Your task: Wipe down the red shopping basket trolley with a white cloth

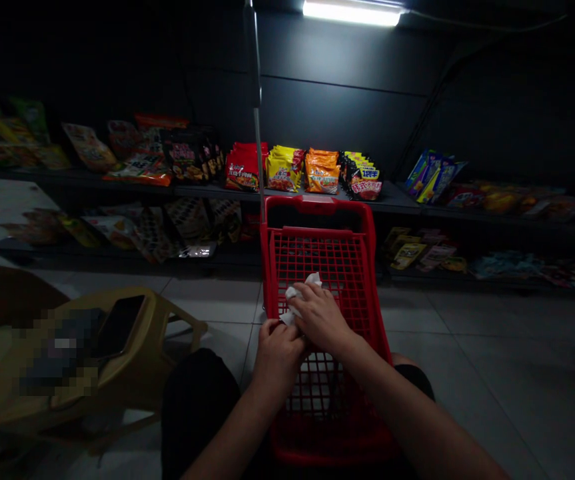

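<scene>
The left hand (280,350) sits over the left side of the red shopping basket (381,327), fingers curled near the tissue's lower edge; whether they are clamped on anything, I cannot tell. Just beyond it, the right hand (320,313) has its fingers bent together over the white tissue (293,294), clamped on it against the basket's mesh, left of its middle. The tissue covers one small patch, with much of the mesh bare around it; how much is done and what is left cannot be told. To the left, a phone (121,325) lies on a yellowish stool (170,300). Farther off, snack packets (284,168) line a dark shelf (398,195).
</scene>
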Motion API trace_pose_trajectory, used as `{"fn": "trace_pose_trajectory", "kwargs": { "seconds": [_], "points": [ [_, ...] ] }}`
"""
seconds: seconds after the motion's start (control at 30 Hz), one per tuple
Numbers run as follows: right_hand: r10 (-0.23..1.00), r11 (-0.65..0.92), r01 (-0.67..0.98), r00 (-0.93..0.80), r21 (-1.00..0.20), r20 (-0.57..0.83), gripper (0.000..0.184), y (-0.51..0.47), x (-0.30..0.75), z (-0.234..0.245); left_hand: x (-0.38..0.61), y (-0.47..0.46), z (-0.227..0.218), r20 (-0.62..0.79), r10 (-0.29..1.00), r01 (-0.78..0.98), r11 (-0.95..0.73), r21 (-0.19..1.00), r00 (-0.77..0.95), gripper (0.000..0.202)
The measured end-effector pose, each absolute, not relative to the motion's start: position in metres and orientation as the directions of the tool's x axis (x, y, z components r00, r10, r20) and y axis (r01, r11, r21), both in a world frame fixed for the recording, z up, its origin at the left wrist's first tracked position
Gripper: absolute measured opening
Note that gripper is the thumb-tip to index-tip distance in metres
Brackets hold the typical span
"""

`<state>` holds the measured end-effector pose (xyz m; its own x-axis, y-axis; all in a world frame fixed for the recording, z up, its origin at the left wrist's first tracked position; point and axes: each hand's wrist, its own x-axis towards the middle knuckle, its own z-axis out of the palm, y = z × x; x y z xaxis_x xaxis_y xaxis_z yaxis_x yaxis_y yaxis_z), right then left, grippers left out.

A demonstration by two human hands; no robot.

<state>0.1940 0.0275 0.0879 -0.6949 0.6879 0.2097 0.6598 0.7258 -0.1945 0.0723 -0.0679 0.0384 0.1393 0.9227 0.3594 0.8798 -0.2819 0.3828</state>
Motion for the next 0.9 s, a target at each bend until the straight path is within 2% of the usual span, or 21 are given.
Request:
{"fn": "trace_pose_trajectory", "kwargs": {
  "seconds": [0.13,0.2,0.3,0.37,0.43,0.53,0.6,0.7,0.9],
  "points": [
    [0.721,0.693,0.674,-0.654,-0.255,0.23,0.021,0.028,0.188,0.088,0.072,-0.067,0.04,0.367,0.921,0.865,-0.285,0.414,0.128,0.013],
    [0.719,0.695,0.66,-0.655,-0.287,0.234,0.025,0.028,0.185,0.089,0.072,-0.068,0.041,0.378,0.918,0.859,-0.29,0.422,0.125,0.018],
    [0.683,0.727,0.63,-0.705,-0.273,0.191,0.033,0.028,0.18,0.09,0.072,-0.068,0.041,0.383,0.915,0.866,-0.292,0.406,0.129,0.018],
    [0.679,0.729,0.62,-0.709,-0.29,0.192,0.028,0.028,0.179,0.091,0.073,-0.069,0.041,0.391,0.912,0.871,-0.292,0.396,0.129,0.017],
    [0.686,0.72,0.594,-0.687,-0.359,0.239,0.022,0.031,0.183,0.092,0.073,-0.07,0.04,0.395,0.91,0.87,-0.293,0.398,0.126,0.017],
    [0.737,0.67,0.567,-0.583,-0.479,0.342,0.022,0.037,0.209,0.096,0.073,-0.073,0.041,0.383,0.914,0.863,-0.295,0.411,0.13,0.012],
    [0.775,0.632,0.592,-0.508,-0.5,0.376,0.023,0.04,0.237,0.099,0.072,-0.074,0.043,0.372,0.919,0.854,-0.297,0.427,0.134,0.008],
    [0.806,0.591,0.671,-0.482,-0.448,0.342,0.023,0.038,0.277,0.1,0.072,-0.074,0.045,0.36,0.924,0.841,-0.294,0.455,0.128,0.011],
    [0.822,0.568,0.797,-0.538,-0.206,0.185,0.029,0.013,0.289,0.084,0.073,-0.071,0.046,0.331,0.933,0.849,-0.286,0.444,0.142,0.01]
  ]
}}
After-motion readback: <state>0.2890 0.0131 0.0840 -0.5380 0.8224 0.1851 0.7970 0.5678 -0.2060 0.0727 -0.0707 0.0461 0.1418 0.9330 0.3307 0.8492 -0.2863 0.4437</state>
